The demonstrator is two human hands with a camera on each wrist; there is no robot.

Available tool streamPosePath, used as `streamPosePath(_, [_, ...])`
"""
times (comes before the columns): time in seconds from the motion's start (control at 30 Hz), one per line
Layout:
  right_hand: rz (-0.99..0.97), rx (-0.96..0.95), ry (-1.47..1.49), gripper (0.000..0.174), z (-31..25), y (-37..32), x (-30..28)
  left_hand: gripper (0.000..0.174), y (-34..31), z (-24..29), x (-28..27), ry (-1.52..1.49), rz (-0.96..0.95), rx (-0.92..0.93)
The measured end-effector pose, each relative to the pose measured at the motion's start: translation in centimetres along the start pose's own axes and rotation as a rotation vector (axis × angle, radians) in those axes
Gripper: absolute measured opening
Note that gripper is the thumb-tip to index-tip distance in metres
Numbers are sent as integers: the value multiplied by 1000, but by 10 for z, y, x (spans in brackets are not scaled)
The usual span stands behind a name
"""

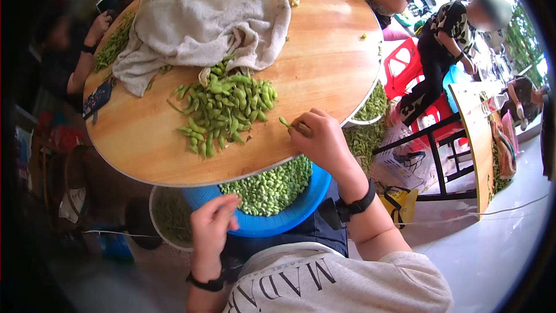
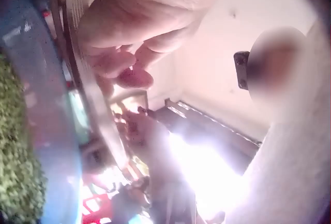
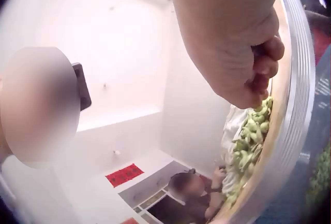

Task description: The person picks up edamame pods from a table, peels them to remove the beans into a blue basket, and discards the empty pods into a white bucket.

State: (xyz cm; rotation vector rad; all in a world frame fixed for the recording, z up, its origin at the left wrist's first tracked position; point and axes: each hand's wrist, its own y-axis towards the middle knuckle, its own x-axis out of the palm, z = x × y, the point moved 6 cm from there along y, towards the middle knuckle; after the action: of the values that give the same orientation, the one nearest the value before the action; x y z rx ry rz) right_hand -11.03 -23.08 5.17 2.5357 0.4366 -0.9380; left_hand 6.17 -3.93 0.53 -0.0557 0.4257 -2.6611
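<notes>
Over the table's near edge, my right hand (image 1: 321, 142) pinches a green pod (image 1: 284, 122); in the right wrist view the fingers of that hand (image 3: 235, 61) are curled above the pods. A pile of green pods (image 1: 226, 107) lies on the round wooden table (image 1: 324, 40), left of this hand. Below the table edge stands a blue basin (image 1: 260, 227) with shelled green beans (image 1: 275, 188) in it. My left hand (image 1: 214, 226) is at the basin's left rim, fingers loosely bent, nothing visible in them. The left wrist view shows this hand (image 2: 145, 32) beside the basin.
A whitish cloth (image 1: 202, 35) lies behind the pile. More pods (image 1: 116, 43) are at the table's far left. A container of pods (image 1: 174, 211) stands below left, another (image 1: 370, 107) beyond the right edge. People sit around; a red stool (image 1: 405, 66) and second table (image 1: 472, 139) are at right.
</notes>
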Motion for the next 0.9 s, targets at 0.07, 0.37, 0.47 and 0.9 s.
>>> streamPosePath(0.07, [-47,17,149,10,-14,-20,-4,27,10,7,40,-208,-120,-31])
streamPosePath(0.37, [-310,-117,501,19,-39,-60,4,16,19,17,74,-328,-84,53])
streamPosePath(0.47, [-401,104,805,23,-21,-64,21,12,9,29,66,-202,-67,144])
streamPosePath(0.9, [-702,325,1036,37,-41,-80,46,17,-16,50,55,391,21,723])
